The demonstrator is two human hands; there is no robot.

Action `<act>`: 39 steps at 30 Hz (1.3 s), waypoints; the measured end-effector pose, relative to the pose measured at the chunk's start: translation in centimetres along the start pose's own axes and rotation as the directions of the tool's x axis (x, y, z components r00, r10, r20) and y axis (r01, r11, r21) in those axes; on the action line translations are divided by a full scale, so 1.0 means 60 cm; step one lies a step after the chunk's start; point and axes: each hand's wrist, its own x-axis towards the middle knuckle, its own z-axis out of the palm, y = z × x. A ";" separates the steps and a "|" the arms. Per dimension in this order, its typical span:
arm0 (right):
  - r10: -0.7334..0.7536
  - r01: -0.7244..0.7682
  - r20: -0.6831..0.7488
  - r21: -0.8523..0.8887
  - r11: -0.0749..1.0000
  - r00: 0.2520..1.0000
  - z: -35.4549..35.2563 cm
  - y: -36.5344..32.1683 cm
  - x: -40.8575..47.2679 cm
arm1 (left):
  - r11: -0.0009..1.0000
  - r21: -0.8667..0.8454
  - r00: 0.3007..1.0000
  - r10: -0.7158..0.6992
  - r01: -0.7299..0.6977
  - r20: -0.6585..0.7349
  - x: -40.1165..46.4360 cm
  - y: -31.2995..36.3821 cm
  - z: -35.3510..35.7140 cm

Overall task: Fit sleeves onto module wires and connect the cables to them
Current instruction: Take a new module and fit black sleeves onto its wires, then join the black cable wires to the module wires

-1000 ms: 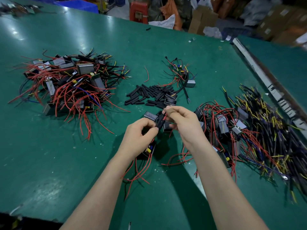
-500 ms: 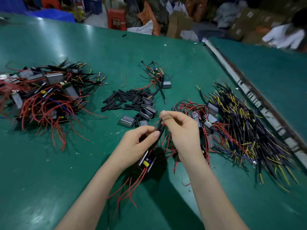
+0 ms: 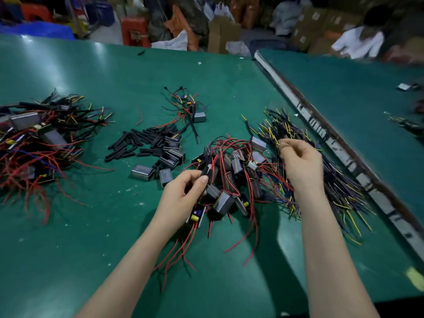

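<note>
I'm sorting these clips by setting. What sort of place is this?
Likely a small electronics assembly workshop: a green bench heaped with modules, cables and sleeves, with stacked cartons behind.

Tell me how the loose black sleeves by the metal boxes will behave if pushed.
The sleeves look like short round tubes, so they would probably roll or scatter. They seem light and thin, likely sliding easily on the smooth green table. Lying in a loose heap, they would hardly move together.

Bare counter (image 3: 68, 260) lies open near the front edge and across the far side, while the module pile (image 3: 231, 175), cable heap (image 3: 321, 171) at right, sleeves (image 3: 142, 143) and the wired pile (image 3: 34, 145) at left crowd the middle.
</note>
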 end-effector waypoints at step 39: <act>-0.090 0.018 -0.211 -0.321 0.947 0.973 -0.112 0.069 0.094 | 0.998 -0.044 0.997 -0.055 0.053 -0.049 0.013 0.005 0.049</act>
